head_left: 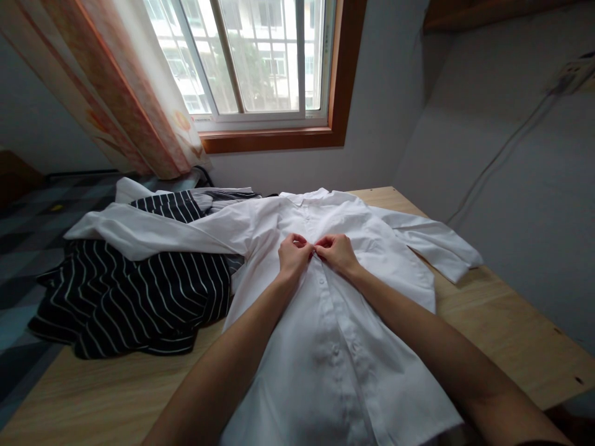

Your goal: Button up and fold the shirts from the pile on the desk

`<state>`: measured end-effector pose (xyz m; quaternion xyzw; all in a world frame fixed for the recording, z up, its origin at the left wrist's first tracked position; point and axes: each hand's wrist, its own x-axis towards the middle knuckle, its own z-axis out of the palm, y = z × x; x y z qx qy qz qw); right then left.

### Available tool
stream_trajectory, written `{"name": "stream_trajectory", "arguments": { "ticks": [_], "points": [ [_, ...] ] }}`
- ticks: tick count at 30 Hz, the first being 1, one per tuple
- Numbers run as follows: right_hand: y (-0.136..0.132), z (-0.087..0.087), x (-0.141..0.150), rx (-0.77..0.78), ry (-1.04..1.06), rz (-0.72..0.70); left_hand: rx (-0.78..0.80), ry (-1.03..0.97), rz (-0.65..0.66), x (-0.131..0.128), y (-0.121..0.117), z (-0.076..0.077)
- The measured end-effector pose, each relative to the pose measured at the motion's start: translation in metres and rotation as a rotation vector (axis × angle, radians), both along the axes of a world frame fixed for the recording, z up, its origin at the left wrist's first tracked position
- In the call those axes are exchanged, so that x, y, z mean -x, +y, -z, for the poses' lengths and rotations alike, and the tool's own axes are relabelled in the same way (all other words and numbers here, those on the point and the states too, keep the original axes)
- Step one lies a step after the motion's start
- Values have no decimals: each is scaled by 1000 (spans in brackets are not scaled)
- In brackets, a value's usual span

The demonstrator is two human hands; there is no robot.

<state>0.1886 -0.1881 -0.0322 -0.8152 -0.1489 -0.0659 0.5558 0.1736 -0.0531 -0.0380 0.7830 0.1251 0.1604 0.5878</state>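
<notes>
A white long-sleeved shirt [288,347] lies front up on a wooden table, its collar [309,197] at the far end. My left hand [295,253] and my right hand [338,251] meet at the middle of its button placket. Both pinch the shirt's front edge, fingertips almost touching. The spot between the fingertips is too small to make out. Below the hands a small button [321,281] shows on the placket, and nearer me another button [335,350] lies where the two front edges are apart.
Black-and-white striped clothing [153,297] lies under the shirt's left sleeve [134,226]. The wooden table [502,322] reaches the right wall. A checked bed cover [23,248] is at the left. A window [260,56], a curtain [125,80] and a cord [502,148] are behind.
</notes>
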Motion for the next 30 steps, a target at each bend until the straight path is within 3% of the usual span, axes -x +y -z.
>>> {"name": "stream_trajectory", "arguments": {
  "ticks": [15, 22, 30],
  "points": [
    [2, -7, 7, 48, -44, 67, -166, -126, 14, 10, -3, -17],
    [2, -23, 12, 475, -253, 71, -224, -171, 28, 13, -5, -20],
    [0, -27, 7, 494, -118, 30, -299, -150, 89, 14, 0, -23]
  ]
}}
